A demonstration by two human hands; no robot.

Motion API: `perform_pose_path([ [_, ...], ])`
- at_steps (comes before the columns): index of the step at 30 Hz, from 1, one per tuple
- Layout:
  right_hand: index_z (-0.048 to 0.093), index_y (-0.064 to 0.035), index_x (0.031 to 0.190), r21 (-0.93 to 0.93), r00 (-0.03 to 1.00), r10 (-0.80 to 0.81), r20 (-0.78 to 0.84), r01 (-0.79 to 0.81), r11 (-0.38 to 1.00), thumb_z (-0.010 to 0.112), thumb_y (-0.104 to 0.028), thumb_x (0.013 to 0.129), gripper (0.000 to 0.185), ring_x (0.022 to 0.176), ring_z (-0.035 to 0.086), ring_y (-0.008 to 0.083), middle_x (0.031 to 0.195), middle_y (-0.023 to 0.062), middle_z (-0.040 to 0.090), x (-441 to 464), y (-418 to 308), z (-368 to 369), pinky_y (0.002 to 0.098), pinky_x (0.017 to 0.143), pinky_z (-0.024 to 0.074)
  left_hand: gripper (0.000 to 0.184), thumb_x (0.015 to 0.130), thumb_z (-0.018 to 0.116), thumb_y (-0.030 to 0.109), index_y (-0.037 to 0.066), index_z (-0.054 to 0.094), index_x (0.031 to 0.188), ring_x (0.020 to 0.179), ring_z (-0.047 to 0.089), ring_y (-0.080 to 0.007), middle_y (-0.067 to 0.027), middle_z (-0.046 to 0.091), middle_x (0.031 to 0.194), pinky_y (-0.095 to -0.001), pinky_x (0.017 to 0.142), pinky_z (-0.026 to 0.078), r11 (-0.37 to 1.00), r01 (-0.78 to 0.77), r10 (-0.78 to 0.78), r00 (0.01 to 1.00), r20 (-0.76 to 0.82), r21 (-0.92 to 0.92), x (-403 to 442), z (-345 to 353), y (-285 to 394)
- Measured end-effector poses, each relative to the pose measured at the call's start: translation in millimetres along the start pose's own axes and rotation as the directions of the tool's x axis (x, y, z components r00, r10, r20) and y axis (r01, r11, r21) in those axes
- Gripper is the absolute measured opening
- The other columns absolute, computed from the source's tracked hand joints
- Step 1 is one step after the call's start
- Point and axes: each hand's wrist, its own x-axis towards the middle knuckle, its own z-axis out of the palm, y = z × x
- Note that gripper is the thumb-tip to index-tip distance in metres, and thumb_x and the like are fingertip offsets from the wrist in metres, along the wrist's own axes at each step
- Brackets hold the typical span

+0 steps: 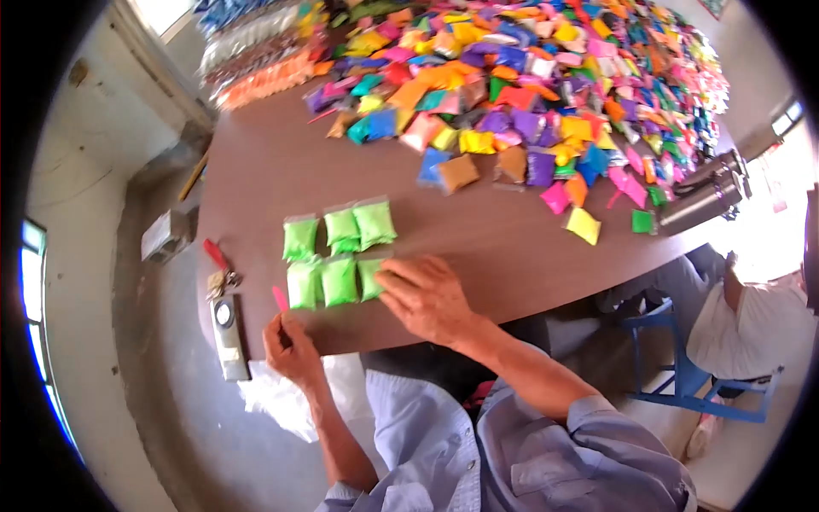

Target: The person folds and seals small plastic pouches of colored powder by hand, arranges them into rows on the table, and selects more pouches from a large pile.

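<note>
Several small clear bags of bright green stuff lie in two rows on the brown table (pixel 256 171). The back row has a bag at the left (pixel 299 238) and overlapping bags (pixel 374 224) at the right. My right hand (pixel 424 299) is over the right end of the front row, its bent fingers on the edge of a green bag (pixel 369 279). Near the table's front edge, left of the front row, my left hand (pixel 293 346) pinches a thin pink piece (pixel 280 299) between thumb and finger.
A big heap of coloured bags (pixel 512 77) covers the back. Stacked packs (pixel 264 77) stand back left. Keys (pixel 223 277) and a grey device (pixel 229 337) lie at the left edge. Metal cylinders (pixel 704 200) are at right, near a seated person (pixel 742 328).
</note>
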Motion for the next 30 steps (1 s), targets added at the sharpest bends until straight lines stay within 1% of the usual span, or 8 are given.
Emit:
perform_pose_path([
  [4, 0.070, -0.0104, 0.110, 0.005, 0.997, 0.021, -0.071, -0.021, 1.000, 0.074, -0.020, 0.088, 0.024, 0.096, 0.066, 0.0241, 0.116, 0.0043, 0.065, -3.5, 1.5, 2.2, 0.0400, 0.090, 0.0498, 0.020, 0.102, 0.066, 0.021, 0.001, 0.070, 0.101, 0.058, 0.051, -0.0072, -0.0014, 0.060, 0.073, -0.0251, 0.049, 0.041, 0.999, 0.023, -0.023, 1.000, 0.000, 0.037, 0.1, 0.7, -1.0],
  [8, 0.070, -0.0097, 0.111, 0.034, 0.997, 0.072, -0.032, -0.071, 0.997, 0.073, -0.020, 0.090, 0.024, 0.097, 0.066, 0.0238, 0.119, 0.0047, 0.065, -10.4, 8.7, -14.6, 0.0404, 0.089, 0.0513, 0.019, 0.102, 0.066, 0.019, 0.001, 0.070, 0.100, 0.063, 0.052, -0.0095, -0.0024, 0.061, 0.075, -0.0272, 0.054, 0.043, 0.997, -0.031, 0.033, 0.999, -0.018, 0.075, 0.4, 2.5, -3.8],
  [10, 0.074, -0.0092, 0.108, 0.023, 0.988, 0.106, -0.114, -0.104, 0.994, 0.076, -0.016, 0.087, 0.023, 0.097, 0.070, 0.0240, 0.116, 0.0046, 0.070, -15.9, 16.8, -27.2, 0.0392, 0.084, 0.0556, 0.019, 0.102, 0.066, 0.019, 0.001, 0.070, 0.100, 0.065, 0.053, -0.0102, -0.0027, 0.060, 0.076, -0.0279, 0.055, 0.044, 0.994, -0.065, 0.068, 0.997, -0.032, 0.088, 0.4, 2.1, -0.8],
  [12, 0.074, -0.0089, 0.107, 0.010, 0.981, 0.133, -0.141, -0.133, 0.991, 0.076, -0.015, 0.087, 0.021, 0.097, 0.070, 0.0246, 0.115, 0.0049, 0.070, -18.1, 31.3, -43.7, 0.0392, 0.084, 0.0560, 0.020, 0.102, 0.065, 0.020, 0.001, 0.070, 0.101, 0.067, 0.053, -0.0107, -0.0029, 0.060, 0.077, -0.0286, 0.057, 0.044, 0.993, 0.032, -0.029, 0.999, -0.024, 0.112, 0.2, 1.6, 1.0],
  [20, 0.073, -0.0059, 0.105, -0.079, 0.945, 0.256, -0.204, -0.277, 0.958, 0.071, -0.016, 0.092, 0.016, 0.098, 0.069, 0.0287, 0.112, 0.0079, 0.070, -9.3, 82.6, -106.5, 0.0400, 0.084, 0.0567, 0.023, 0.106, 0.061, 0.022, 0.000, 0.067, 0.102, 0.061, 0.048, -0.0083, -0.0017, 0.057, 0.075, -0.0268, 0.051, 0.038, 0.995, 0.070, -0.069, 0.998, -0.016, 0.065, 3.1, 3.7, -4.6],
  [26, 0.072, -0.0042, 0.104, -0.115, 0.961, 0.187, -0.205, -0.214, 0.970, 0.072, -0.014, 0.090, 0.017, 0.100, 0.068, 0.0298, 0.113, 0.0091, 0.070, 5.0, 108.9, -117.0, 0.0403, 0.088, 0.0549, 0.027, 0.107, 0.058, 0.026, 0.001, 0.065, 0.100, 0.059, 0.046, -0.0085, -0.0017, 0.053, 0.074, -0.0264, 0.050, 0.036, 0.989, 0.038, -0.030, 0.998, -0.064, 0.144, 8.1, 6.6, -14.8],
  [28, 0.071, -0.0046, 0.105, -0.103, 0.963, 0.219, -0.156, -0.237, 0.966, 0.072, -0.013, 0.091, 0.017, 0.101, 0.068, 0.0287, 0.113, 0.0087, 0.068, 11.8, 111.8, -118.7, 0.0402, 0.089, 0.0538, 0.026, 0.107, 0.058, 0.025, 0.001, 0.064, 0.101, 0.060, 0.046, -0.0090, -0.0019, 0.053, 0.074, -0.0272, 0.051, 0.037, 0.985, 0.132, -0.127, 0.990, -0.057, 0.107, 5.9, 8.8, 0.3],
  [30, 0.071, -0.0049, 0.106, -0.121, 0.970, 0.198, -0.144, -0.216, 0.969, 0.071, -0.013, 0.091, 0.017, 0.102, 0.068, 0.0288, 0.112, 0.0085, 0.068, 17.4, 115.9, -117.3, 0.0406, 0.090, 0.0531, 0.026, 0.107, 0.058, 0.024, 0.001, 0.064, 0.101, 0.060, 0.046, -0.0093, -0.0019, 0.052, 0.074, -0.0274, 0.051, 0.037, 0.984, 0.132, -0.124, 0.990, -0.072, 0.116, 6.1, 9.7, 0.0],
])
